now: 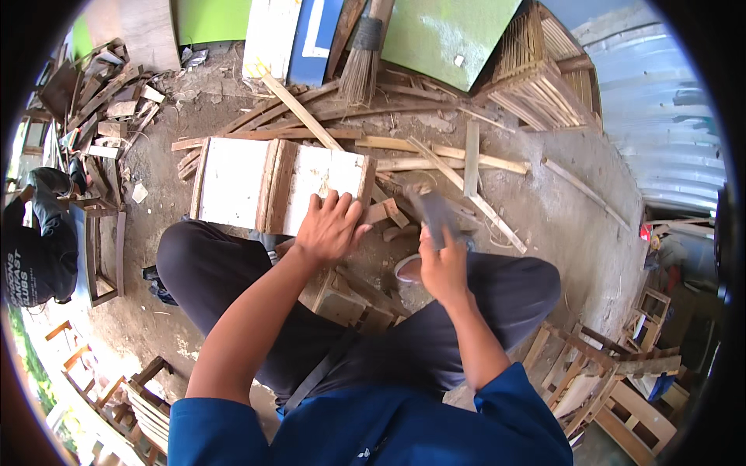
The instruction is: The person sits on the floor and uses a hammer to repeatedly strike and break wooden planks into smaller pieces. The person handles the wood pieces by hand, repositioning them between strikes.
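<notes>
A wooden frame with white panels and brown battens lies across in front of my knees. My left hand grips its near right part, fingers bent over the white surface. Beside those fingers, a short wood block juts out from the frame's right end. My right hand is closed round a dark grey tool, held just right of the block. Motion smears the tool's head, so its exact kind cannot be made out.
Long wooden strips lie beyond the frame. A broom leans at the back, beside a green board. Scrap wood is heaped far left, near another person. Wooden frames stand at lower right.
</notes>
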`<state>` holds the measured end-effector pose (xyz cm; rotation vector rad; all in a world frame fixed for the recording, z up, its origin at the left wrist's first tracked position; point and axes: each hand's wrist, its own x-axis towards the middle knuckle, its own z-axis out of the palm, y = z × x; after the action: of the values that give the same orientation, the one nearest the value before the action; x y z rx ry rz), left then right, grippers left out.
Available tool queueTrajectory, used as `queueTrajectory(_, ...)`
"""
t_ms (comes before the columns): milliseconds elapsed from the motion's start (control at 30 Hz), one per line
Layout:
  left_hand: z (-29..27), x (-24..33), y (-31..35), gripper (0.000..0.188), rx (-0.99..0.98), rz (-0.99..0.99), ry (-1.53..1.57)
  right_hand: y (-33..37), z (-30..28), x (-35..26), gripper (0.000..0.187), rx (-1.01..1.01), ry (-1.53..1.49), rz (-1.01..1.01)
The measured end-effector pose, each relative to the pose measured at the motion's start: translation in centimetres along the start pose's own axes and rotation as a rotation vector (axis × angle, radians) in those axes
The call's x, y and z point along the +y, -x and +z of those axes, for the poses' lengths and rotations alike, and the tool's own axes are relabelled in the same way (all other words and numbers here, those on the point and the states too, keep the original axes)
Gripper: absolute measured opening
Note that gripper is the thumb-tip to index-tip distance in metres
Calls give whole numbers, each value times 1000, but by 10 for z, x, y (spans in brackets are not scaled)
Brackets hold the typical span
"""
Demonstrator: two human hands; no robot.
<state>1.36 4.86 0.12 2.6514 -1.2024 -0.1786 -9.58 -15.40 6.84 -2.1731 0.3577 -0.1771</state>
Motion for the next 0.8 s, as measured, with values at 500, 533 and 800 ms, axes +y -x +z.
queueTrajectory(500, 3, -13, -15, 41, 26, 43, -52, 0, 13, 18, 49, 49, -121, 163)
queueTrajectory(533, 3, -11, -11, 41, -62, 40, -59, -1, 6, 8, 54, 40, -221, 145)
queueTrajectory(800, 7, -12, -9, 42, -53, 42, -48, 6, 4, -22, 64, 115, -497, -82)
